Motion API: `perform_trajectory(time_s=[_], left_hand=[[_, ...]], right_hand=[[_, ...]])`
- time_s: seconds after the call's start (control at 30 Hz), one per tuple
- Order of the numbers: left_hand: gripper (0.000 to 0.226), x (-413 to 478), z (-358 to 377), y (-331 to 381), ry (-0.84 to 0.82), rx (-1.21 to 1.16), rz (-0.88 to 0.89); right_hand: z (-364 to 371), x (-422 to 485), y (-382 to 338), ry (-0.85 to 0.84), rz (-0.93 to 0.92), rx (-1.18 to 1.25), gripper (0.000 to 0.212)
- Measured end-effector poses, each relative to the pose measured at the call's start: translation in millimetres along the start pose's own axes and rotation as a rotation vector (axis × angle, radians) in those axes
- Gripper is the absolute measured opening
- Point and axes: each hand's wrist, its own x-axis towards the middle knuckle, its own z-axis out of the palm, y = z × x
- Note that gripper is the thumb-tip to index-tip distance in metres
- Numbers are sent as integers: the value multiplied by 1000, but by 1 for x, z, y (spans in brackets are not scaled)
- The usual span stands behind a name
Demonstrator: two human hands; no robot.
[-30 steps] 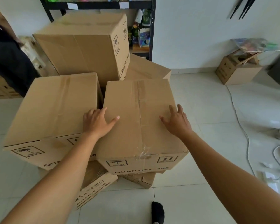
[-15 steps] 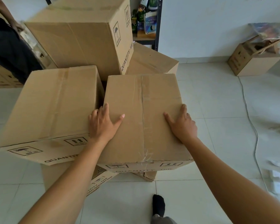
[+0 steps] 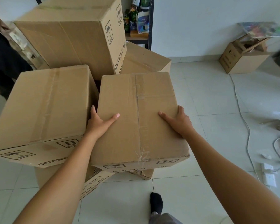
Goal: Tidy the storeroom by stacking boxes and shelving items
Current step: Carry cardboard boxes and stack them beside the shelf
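Box point(image 3: 152, 135) of creased, taped cardboard

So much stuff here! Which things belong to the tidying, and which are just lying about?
Job in hand: taped box, gripped at its side edges by left hand and right hand; left box; tall box; shelf.
Lying about: cable; open box by the wall; power strip.

Front box point(image 3: 141, 120) R of 2nd box point(image 3: 44, 107), big box point(image 3: 71, 38) behind both, shelf point(image 3: 150, 29) at back
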Motion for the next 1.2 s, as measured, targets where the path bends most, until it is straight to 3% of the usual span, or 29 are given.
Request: perform_trajectory(time_s=[0.23,0.4,0.5,0.87,1.03,1.2], left_hand=[[83,-1,-1,-11,-123,-283,-116],[96,-15,-5,-11,-94,-286,-76],[100,-29,-9,-9,-84,-267,-22],[82,-96,-26,1,28,-208,211],[95,-113,-18,12,-26,-195,295],[90,-130,7,37,-78,-190,364]], right_hand=[[-4,-1,2,-14,51,92,88],[-4,-19,4,52,11,65,86],[-10,-33,7,96,-4,65,85],[-36,-123,23,172,-136,151,78],[-47,-153,43,319,-110,146,76],[-74,-164,67,414,-78,142,75]])
